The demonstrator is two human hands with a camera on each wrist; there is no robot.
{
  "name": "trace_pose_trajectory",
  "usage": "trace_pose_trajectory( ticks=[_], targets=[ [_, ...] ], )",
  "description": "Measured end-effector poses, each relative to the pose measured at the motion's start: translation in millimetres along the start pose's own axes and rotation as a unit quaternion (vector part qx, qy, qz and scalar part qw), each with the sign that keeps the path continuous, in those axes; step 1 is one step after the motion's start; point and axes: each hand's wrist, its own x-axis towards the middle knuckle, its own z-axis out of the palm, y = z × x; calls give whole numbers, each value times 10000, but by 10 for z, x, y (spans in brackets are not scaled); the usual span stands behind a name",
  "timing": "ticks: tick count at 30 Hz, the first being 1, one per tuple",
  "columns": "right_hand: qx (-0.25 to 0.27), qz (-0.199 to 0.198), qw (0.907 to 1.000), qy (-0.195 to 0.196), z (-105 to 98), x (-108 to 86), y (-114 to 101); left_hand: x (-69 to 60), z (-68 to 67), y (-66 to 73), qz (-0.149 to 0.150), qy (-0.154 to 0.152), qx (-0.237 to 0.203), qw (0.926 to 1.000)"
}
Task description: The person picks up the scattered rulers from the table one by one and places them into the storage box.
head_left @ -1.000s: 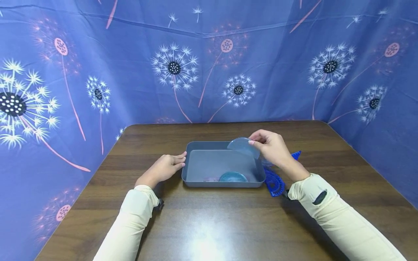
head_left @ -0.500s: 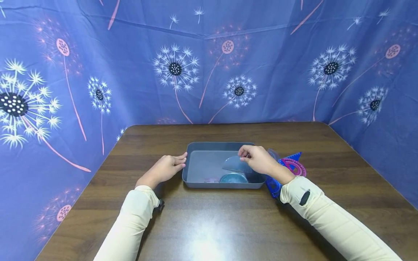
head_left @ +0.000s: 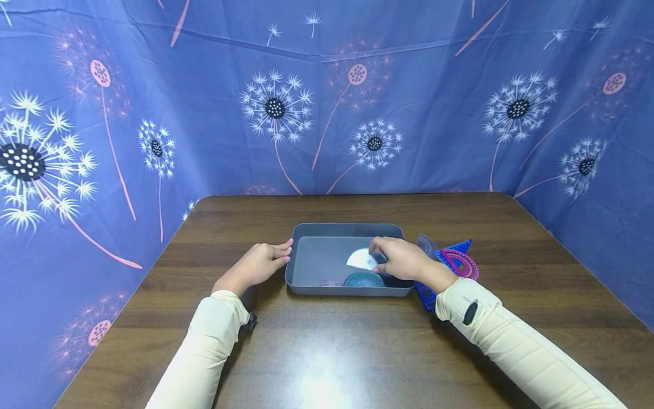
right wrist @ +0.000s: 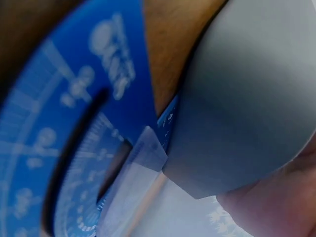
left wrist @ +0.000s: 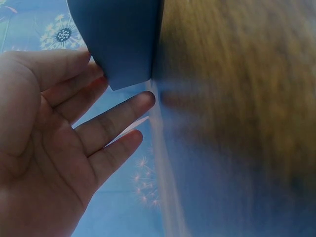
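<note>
A grey tray (head_left: pixel 327 289) lies on the wooden table. My left hand (head_left: pixel 255 267) touches its left wall; in the left wrist view the fingers of that hand (left wrist: pixel 64 123) are fairly straight, the tips at the tray's corner (left wrist: pixel 123 44). Over the tray's right half, my right hand (head_left: pixel 403 260) pinches a clear half-round protractor (head_left: pixel 361 259), which shines white with glare. Just in front of it in the tray is a teal round piece (head_left: pixel 364 279), with a faint pinkish clear piece (head_left: pixel 331 283) to its left. In the right wrist view, part of the right hand (right wrist: pixel 276 202) shows behind the tray wall (right wrist: pixel 237 108).
Right of the tray lie a pink protractor (head_left: pixel 467 264), a blue set square (head_left: pixel 462 246), a clear protractor (head_left: pixel 425 244) and a blue protractor (head_left: pixel 426 295), partly under the right forearm. The blue one looms large in the right wrist view (right wrist: pixel 29 148). A blue patterned cloth hangs behind the table.
My right hand has moved left and down into the tray with the clear protractor, uncovering the pink one on the table. The left hand has stayed at the tray's left wall.
</note>
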Motion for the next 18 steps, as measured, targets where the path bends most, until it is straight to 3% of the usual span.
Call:
trace_pose_trajectory(
  ticks=[7,18],
  targets=[
    [-347,-174,9992,13,19,-19,7,5,3,5,-10,1,-16,10000],
    [-389,-409,9984,-13,7,-44,-5,-2,10,-5,-141,-20,-37,9999]
  ],
)
